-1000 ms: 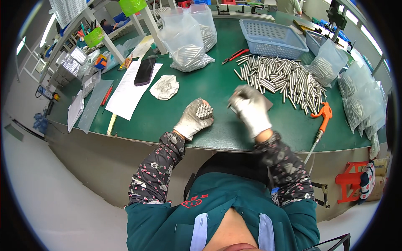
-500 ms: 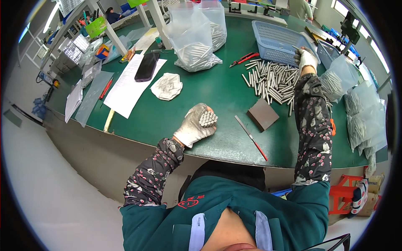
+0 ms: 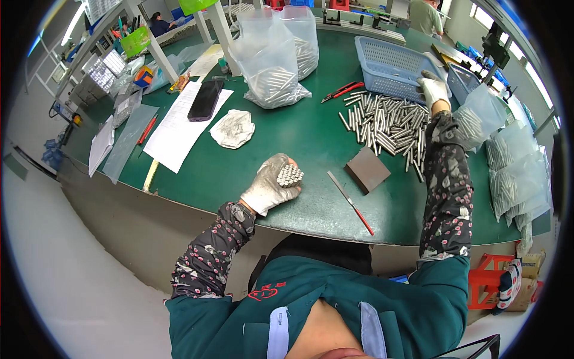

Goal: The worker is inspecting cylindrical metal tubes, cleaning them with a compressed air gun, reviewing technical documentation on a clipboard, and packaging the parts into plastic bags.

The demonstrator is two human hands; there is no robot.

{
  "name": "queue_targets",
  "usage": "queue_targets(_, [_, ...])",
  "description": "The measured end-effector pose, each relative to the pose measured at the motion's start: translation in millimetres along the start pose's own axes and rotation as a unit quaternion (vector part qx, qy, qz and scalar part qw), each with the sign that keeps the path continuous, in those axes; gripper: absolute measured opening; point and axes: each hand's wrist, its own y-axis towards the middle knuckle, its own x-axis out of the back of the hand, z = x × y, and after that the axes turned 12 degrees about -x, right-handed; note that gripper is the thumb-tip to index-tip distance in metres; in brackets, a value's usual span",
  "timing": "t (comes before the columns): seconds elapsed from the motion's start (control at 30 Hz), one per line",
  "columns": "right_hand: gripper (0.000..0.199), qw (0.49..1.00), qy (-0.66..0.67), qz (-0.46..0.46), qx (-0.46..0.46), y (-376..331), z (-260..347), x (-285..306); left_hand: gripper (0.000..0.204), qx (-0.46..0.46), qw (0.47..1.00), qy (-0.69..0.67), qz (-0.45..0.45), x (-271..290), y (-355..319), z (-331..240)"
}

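1. Moved since the earliest frame: right hand (image 3: 434, 91), from beside the brown block (image 3: 367, 170) near the middle of the frame to the right end of the blue basket (image 3: 382, 82) at upper right. Barely shifted since the later of the two earlier frames. Roughly unchanged throughout: left hand (image 3: 269, 186), just below the middle of the frame.
2. Curled firmly around a bundle of metal pins (image 3: 290, 176): left fingers, with the pin ends showing toward the camera. Near the front edge of the tabletop (image 3: 302, 137); impossible to tell whether resting on it or raised.
3. Bent at or just over the basket's rim: right fingers. Impossible to tell whether gripping anything, with the fingertips too small and unclear.
4. Spread just below the basket, right of centre: loose pile of pins (image 3: 385, 122). Lying lower, apart from each other and untouched by either hand: brown block and slim red-handled file (image 3: 350, 202).
5. Step in hand, as a judgement: reaching to the basket with the right hand while keeping the bundle gathered in the left.
6. Needed for the next move, as a judgement: lifting the right hand clear of the rim without scattering the pile, and holding the left grip steady to stop pins sliding out.
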Motion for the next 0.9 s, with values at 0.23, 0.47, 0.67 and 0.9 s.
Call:
queue_targets(0.23, [0.030,0.924,-0.070,0.355,0.124,-201,10,-77,0.044,0.051,0.998,-0.028,0.023,6,-5,7])
queue_targets(0.47, [0.039,0.917,0.052,0.394,-0.026,-285,-28,-122,0.039,0.014,1.000,-0.005,0.011,2,0,6])
queue_targets(0.67, [0.039,0.928,0.075,0.363,-0.021,-290,-35,-134,0.037,0.001,0.999,-0.042,0.006,3,-1,6])
queue_targets(0.9, [0.037,0.932,0.080,0.354,-0.003,-290,-38,-135,0.045,0.027,0.999,-0.005,0.035,5,-1,10])
